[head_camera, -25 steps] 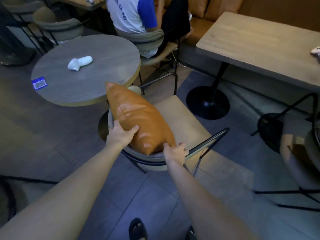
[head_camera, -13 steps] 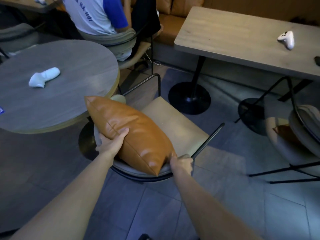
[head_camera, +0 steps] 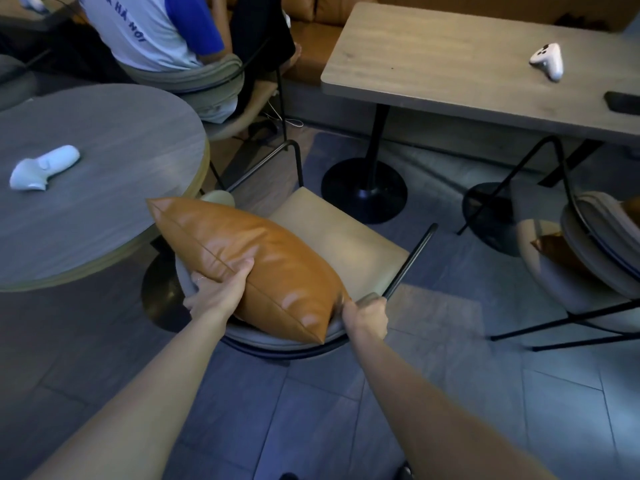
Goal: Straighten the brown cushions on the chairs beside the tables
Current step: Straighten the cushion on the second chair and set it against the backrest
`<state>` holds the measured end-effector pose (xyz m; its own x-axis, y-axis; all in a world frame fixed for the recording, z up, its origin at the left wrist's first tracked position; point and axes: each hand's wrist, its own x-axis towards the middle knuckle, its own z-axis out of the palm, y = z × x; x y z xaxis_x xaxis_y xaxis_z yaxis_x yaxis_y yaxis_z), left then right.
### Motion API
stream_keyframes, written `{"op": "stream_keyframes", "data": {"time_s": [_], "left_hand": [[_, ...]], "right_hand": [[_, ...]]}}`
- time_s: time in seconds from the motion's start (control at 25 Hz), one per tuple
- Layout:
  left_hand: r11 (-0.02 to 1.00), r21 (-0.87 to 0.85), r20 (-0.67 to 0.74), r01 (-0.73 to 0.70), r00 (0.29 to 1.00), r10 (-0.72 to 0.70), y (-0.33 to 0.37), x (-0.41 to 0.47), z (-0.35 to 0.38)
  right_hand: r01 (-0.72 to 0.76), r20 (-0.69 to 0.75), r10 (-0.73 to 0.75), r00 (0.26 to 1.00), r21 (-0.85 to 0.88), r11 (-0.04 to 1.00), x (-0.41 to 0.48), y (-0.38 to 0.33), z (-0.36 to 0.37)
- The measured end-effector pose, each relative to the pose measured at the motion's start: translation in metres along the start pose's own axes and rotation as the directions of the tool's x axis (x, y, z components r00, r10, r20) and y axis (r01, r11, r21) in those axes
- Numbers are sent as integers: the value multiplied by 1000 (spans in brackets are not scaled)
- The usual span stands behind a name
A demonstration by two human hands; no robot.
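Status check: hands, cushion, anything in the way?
Left hand gripping brown cushion mid-edge; right hand at its near corner. Cushion propped tilted against the chair backrest. Round table close on the left; tan seat holds nothing else.

both arms outstretched, left hand [head_camera: 216, 295] gripping (thumb up), right hand [head_camera: 367, 318] clenched

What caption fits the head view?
Both hands, left hand and right hand, grip a brown cushion against the chair back.
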<state>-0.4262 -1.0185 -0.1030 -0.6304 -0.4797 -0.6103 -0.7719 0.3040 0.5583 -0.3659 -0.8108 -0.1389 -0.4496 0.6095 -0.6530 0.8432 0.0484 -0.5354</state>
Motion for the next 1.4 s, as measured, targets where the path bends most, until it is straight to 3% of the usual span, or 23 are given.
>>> {"op": "stream_keyframes", "data": {"time_s": [0.16,0.44,0.64,0.84,0.92,1.08,1.24,1.4], "left_hand": [[1000,26,18,15,1000,-16,21,-18,36],[999,44,132,-6,991,0,54,-45,113],[1000,26,258,-17,966,10,86,-78,158],[999,-38,541,17,841,6,109,-90,182],[993,-106,590,55,807,18,111,-81,180],[976,-182,540,120,842,-3,123,-45,171],[986,-167,478,-11,874,90,144,-14,179],[984,-175,462,-29,880,108,170,8,189]], "right_hand": [[54,-12,-55,998,-37,998,39,-10,-28],[33,-90,-6,996,300,953,83,-2,-62],[133,-152,-84,985,349,928,87,9,-76],[-23,-16,36,999,506,862,99,-14,-64],[-72,5,83,997,546,835,119,-23,-67],[-74,6,87,996,580,811,131,-44,-86],[-47,63,10,998,620,783,153,-51,-86],[54,53,-108,993,606,794,172,-64,-84]]}}
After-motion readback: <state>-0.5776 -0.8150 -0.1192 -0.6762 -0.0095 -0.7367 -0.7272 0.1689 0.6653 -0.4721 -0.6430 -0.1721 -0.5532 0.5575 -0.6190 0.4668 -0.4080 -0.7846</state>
